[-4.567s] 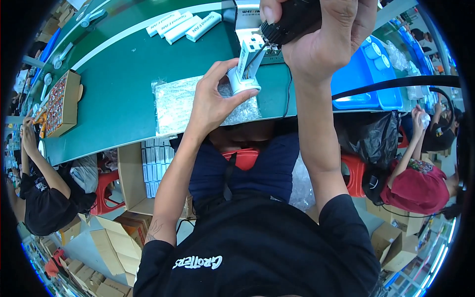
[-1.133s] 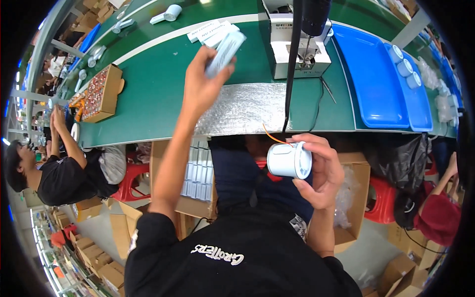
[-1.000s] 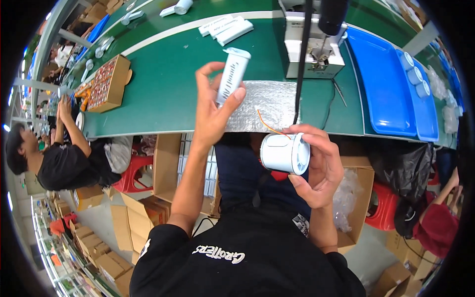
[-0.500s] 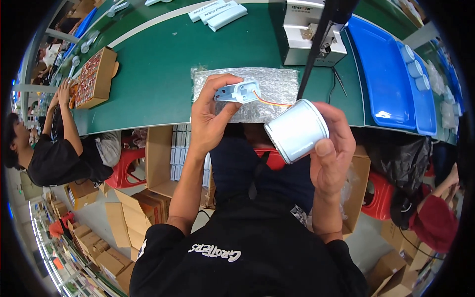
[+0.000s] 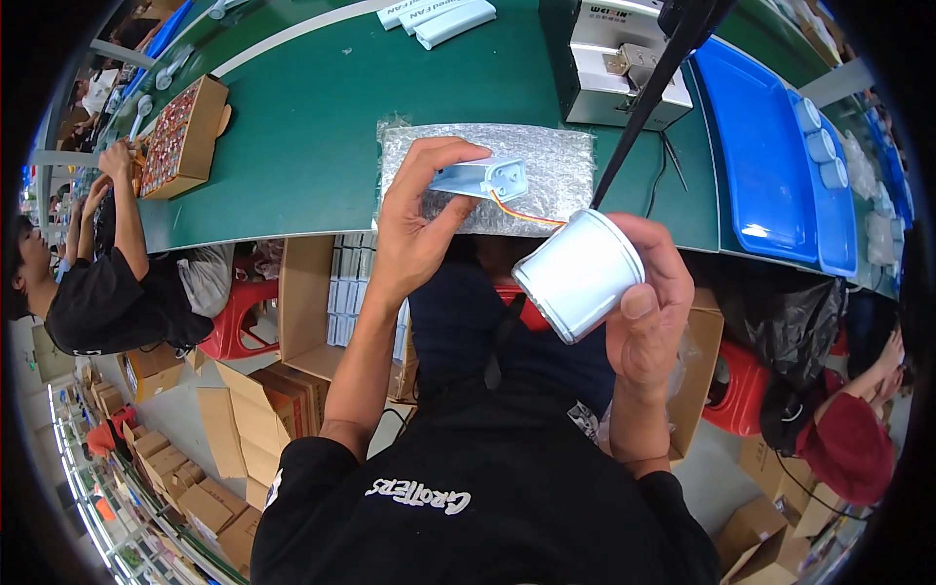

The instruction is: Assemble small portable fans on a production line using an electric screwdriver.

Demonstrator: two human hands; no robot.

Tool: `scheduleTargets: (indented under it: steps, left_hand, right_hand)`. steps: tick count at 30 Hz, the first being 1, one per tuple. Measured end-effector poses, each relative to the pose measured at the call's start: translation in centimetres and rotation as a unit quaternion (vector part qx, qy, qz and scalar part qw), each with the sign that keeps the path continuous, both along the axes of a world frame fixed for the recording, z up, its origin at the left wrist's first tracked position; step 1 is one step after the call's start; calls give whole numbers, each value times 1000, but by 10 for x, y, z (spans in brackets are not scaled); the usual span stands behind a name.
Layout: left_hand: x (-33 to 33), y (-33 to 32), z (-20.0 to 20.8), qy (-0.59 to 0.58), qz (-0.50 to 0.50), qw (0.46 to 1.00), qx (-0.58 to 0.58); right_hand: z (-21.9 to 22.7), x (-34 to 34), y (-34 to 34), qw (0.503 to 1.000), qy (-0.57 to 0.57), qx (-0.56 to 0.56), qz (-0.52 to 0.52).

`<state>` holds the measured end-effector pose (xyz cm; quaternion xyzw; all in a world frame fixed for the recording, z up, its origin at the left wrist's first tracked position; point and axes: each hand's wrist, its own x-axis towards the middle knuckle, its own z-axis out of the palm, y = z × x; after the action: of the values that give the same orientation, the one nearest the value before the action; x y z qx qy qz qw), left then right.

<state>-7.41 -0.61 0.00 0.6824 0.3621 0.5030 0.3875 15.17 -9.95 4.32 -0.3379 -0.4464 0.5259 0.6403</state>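
Cup-shaped housing [image 5: 582, 276], pale blue and smooth-walled, is hanging in the right hand [image 5: 653, 307] at the near edge of the desk [image 5: 292, 146]. That hand's grip is wrapping one side of it, thumb pressing on the outer wall. The left hand's [image 5: 417, 219] grip is pinching a pale blue handle [image 5: 465, 179] between thumb and fingers above the silvery sheet [image 5: 558, 161], which is lying along the desk's near edge. Thin orange-red wires [image 5: 527, 215] are spanning from the handle's open end to the housing, leaving only modest slack.

The housing is probably behaving like light, stiff plastic, perhaps slippery on its smooth wall. The wires are looking like the soft, fragile part, so tugging the pieces apart could be straining them. Holding the housing around its wall, and the handle along its long sides, would be sparing the wires.
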Motion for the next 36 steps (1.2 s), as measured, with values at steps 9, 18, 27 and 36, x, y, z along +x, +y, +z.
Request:
scheduleTargets:
  steps: [9, 18, 27, 36]
  left_hand:
    - [0, -1, -1, -20, 3, 1000, -5]
    - [-5, 1, 6, 37, 8, 998, 45]
    - [-28, 54, 102, 315, -18, 903, 291]
    - [14, 57, 107, 427, -124, 780, 441]
  right_hand:
    - [-6, -1, -8, 999, 17, -35, -18]
    - [-7, -10, -2, 998, 28, -63, -5]
    - [-7, -49, 45, 890, -400, 204, -83]
    - [-16, -26, 74, 898, -389, 179, -99]
